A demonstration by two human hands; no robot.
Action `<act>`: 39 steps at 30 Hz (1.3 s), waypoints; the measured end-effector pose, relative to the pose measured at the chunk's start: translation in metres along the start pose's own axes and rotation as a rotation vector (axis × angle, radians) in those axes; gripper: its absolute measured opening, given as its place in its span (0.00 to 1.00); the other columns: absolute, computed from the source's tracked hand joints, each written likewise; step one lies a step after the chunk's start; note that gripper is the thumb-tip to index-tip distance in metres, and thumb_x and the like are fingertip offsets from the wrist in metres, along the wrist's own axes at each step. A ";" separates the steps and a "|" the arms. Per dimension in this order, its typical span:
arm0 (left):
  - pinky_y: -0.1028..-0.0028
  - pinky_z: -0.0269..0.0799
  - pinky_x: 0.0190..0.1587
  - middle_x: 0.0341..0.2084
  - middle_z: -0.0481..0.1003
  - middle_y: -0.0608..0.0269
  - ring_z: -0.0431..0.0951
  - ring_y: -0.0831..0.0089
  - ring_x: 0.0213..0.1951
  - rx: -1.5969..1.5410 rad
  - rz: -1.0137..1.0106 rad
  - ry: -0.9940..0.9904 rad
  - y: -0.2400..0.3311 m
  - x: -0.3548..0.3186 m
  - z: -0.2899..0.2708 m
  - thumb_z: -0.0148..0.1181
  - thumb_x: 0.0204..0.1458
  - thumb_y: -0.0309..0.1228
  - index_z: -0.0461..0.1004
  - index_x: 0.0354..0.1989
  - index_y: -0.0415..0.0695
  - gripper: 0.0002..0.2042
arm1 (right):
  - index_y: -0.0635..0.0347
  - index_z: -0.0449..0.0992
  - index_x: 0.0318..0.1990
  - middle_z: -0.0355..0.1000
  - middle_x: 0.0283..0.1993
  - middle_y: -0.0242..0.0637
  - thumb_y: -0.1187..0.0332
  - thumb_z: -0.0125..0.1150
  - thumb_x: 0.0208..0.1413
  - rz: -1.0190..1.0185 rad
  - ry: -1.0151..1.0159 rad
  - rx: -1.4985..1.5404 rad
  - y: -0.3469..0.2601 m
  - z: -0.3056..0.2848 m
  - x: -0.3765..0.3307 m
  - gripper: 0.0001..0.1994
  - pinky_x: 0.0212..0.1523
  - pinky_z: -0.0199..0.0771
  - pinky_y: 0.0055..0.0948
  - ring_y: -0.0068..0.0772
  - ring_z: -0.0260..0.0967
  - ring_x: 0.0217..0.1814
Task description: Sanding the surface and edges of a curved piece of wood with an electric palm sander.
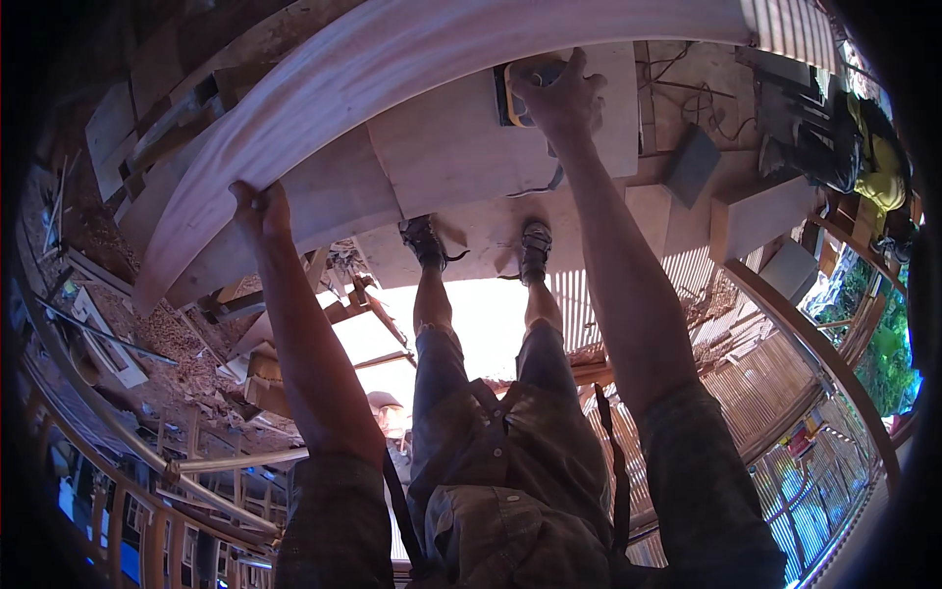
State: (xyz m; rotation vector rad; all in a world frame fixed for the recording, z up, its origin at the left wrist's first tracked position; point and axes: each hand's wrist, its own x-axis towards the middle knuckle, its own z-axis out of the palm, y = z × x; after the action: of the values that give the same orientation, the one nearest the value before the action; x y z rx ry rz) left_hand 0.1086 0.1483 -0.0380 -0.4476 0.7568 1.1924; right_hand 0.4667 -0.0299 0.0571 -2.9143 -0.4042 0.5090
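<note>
A long, curved-looking wooden board with streaky reddish-brown grain arches across the top of the view. My left hand grips its near edge toward the left end, the thumb against the wood and the other fingers partly hidden. Farther right, my right hand is closed over a yellow-and-black power sander, whose far side is partly covered by the hand and the board. Beneath the sander lies a flat, pale sheet of wood. A short dark cord hangs at the sheet's near edge, below my right wrist.
My shoes stand just this side of the sheet. Wood offcuts and shavings litter the floor at left. To the right are a dark rectangular block, a box-like wooden piece, loose cable and a yellow bundle.
</note>
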 end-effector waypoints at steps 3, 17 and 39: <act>0.59 0.67 0.57 0.45 0.74 0.55 0.73 0.64 0.49 0.105 0.143 0.062 -0.014 0.006 -0.008 0.56 0.55 0.24 0.71 0.47 0.38 0.12 | 0.53 0.59 0.58 0.61 0.49 0.54 0.47 0.68 0.35 -0.043 0.025 0.025 0.007 0.004 0.000 0.41 0.46 0.71 0.48 0.58 0.68 0.49; 0.61 0.66 0.56 0.43 0.73 0.56 0.72 0.67 0.47 0.392 0.195 0.211 -0.034 0.019 -0.090 0.54 0.58 0.27 0.70 0.48 0.35 0.12 | 0.56 0.64 0.53 0.63 0.42 0.44 0.65 0.70 0.36 -0.046 -0.135 0.027 0.137 -0.080 -0.145 0.32 0.39 0.72 0.43 0.46 0.69 0.42; 0.60 0.62 0.56 0.58 0.62 0.44 0.68 0.53 0.53 1.995 0.308 0.493 0.222 0.042 -0.095 0.54 0.57 0.38 0.63 0.59 0.38 0.24 | 0.55 0.62 0.54 0.62 0.44 0.45 0.67 0.70 0.36 -0.368 -0.058 0.133 0.045 -0.040 -0.154 0.34 0.38 0.75 0.39 0.46 0.70 0.43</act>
State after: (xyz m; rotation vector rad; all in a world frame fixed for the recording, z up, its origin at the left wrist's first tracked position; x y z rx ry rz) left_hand -0.1203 0.1840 -0.1171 1.1117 2.0238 0.1078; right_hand 0.3518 -0.1212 0.1329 -2.6153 -0.8568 0.5389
